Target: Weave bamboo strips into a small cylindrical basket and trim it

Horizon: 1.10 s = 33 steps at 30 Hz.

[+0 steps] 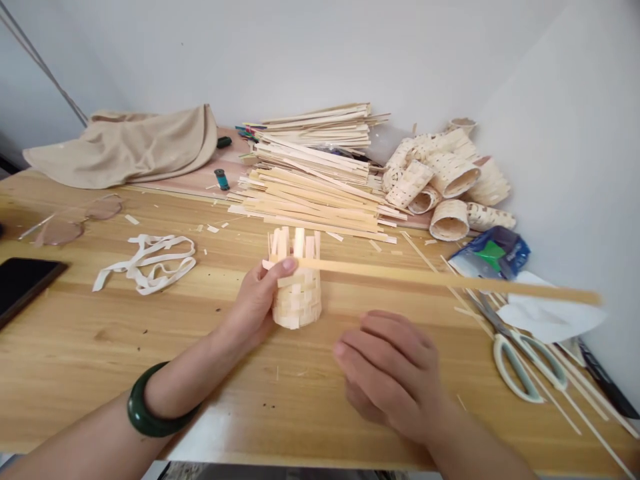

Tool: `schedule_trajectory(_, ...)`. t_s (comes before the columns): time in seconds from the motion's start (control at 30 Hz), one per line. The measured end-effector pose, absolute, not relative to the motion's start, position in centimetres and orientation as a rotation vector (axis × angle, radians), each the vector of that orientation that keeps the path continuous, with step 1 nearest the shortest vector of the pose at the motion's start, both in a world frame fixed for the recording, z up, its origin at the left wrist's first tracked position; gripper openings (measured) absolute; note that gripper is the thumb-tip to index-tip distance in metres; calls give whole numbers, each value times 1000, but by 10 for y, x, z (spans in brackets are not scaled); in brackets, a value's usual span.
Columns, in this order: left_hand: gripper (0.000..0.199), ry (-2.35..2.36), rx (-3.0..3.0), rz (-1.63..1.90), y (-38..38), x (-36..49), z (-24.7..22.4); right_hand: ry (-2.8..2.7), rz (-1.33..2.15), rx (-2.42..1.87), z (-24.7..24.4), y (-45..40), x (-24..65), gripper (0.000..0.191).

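The left hand (256, 299) was clamped on a small woven basket (300, 305), its thumb pressing the end of a flat yellowish strip (425, 274) against the upright stakes near the rim. The right hand (393, 370) was apart from both, fingers curled inward over the surface (240, 420); its palm was hidden, so whether it held anything could not be told.

The basket stood in front of the person, just left of the middle, with its axis close to upright and its stakes pointing up; whether its base touched the surface was unclear. The strip's long axis ran crosswise, from the left thumb across the front of the basket and far out to the right, sloping slightly down toward its free end. The left hand was nearer the basket and the pinned end. The right hand lay on the person's side of the strip, below its free length and not touching it.

Farther right, beneath the strip's outer part, were scissors (503, 330) and a white sheet (550, 319). A coiled white band (134, 271) lay to the left. Beyond the basket were piled loose strips (310, 200), with more woven pieces (453, 175) heaped to their right.
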<state>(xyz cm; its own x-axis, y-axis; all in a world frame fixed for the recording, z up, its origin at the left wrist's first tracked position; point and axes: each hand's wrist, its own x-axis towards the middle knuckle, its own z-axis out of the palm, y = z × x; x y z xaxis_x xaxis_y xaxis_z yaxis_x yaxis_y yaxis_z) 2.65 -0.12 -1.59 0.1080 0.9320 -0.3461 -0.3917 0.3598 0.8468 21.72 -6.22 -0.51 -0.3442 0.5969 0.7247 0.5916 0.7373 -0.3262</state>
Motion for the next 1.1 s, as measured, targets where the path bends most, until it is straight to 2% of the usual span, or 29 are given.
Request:
schedule_trajectory(0.1,56,998,596,1075,1,26,-15,-1939,62,-961,-16,-51,207,20)
schedule_trajectory(0.2,57,993,658,1077,-3,29,-17,-1622,448,-1117,-25,-40,200,17)
schedule_trajectory(0.3,62,944,751,992,-7,32,-21,-1463,739,-1066,-27,-41,198,27)
schedule_trajectory(0.4,70,963,812,939,-9,34,-25,-1413,846,-1082,-27,-45,195,39)
schedule_trajectory(0.53,89,1125,1079,1254,-8,30,-28,-1361,882,-1127,-31,-45,189,41)
schedule_trajectory(0.57,89,1123,1176,1306,-8,29,-27,-1353,877,-1125,-32,-45,188,40)
schedule_trajectory(0.7,52,1051,1445,1189,-7,22,-23,-1386,818,-1101,-33,-45,187,47)
schedule_trajectory(0.87,50,871,1622,1188,-6,15,-22,-1530,578,-1040,-30,-47,193,52)
schedule_trajectory(1.0,26,788,1722,1221,-3,12,-25,-1669,424,-1008,-29,-44,197,54)
schedule_trajectory(1.1,18,777,1643,1210,-2,12,-25,-1720,420,-1010,-28,-42,197,52)
